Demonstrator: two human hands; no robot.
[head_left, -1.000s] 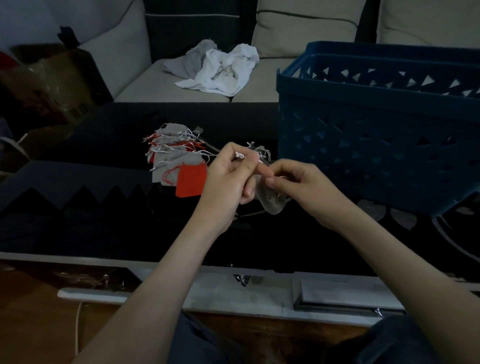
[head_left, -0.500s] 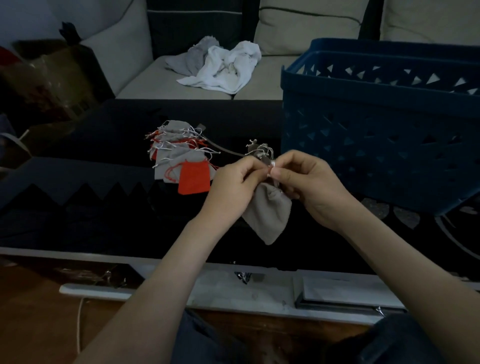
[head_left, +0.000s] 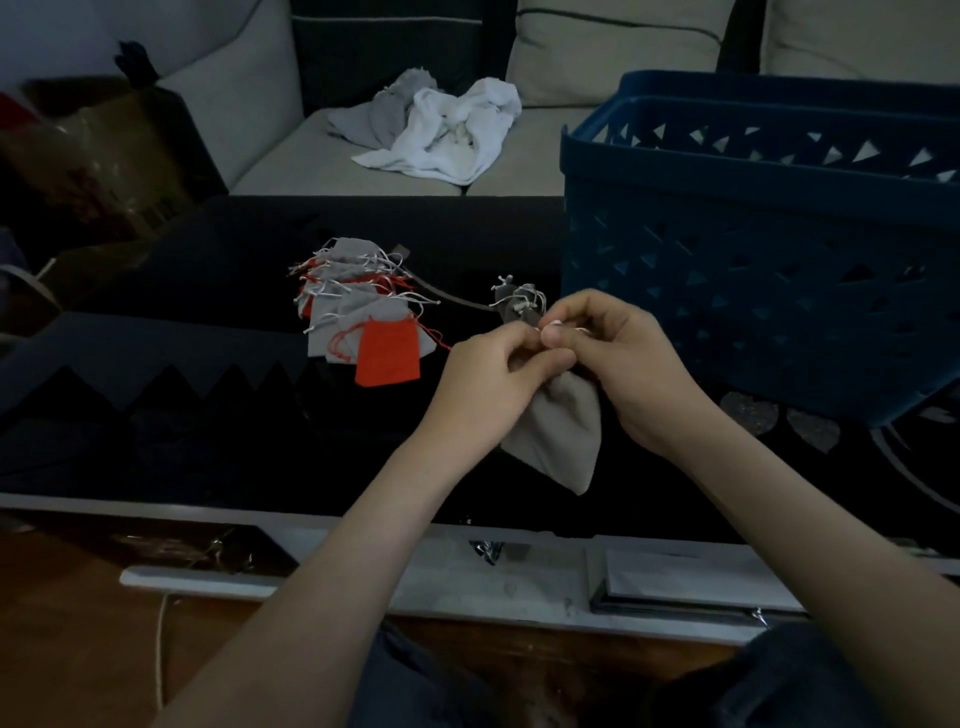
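pouch (head_left: 561, 431) between left hand (head_left: 485, 382), right hand (head_left: 626, 364)

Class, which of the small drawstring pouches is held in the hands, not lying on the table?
The grey pouch that the left hand and right hand pinch at its top. The other pouches, grey and red, lie on the table.

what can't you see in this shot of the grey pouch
Head view: mouth of the small grey fabric drawstring pouch, covered by fingers of the left hand and right hand; open or drawn, unclear.
Head view: contents of the dark blue plastic lattice basket, blocked by its near wall; right end cut by the frame edge.
Head view: count in the pile of grey and red fabric pouches, overlapping and dim.
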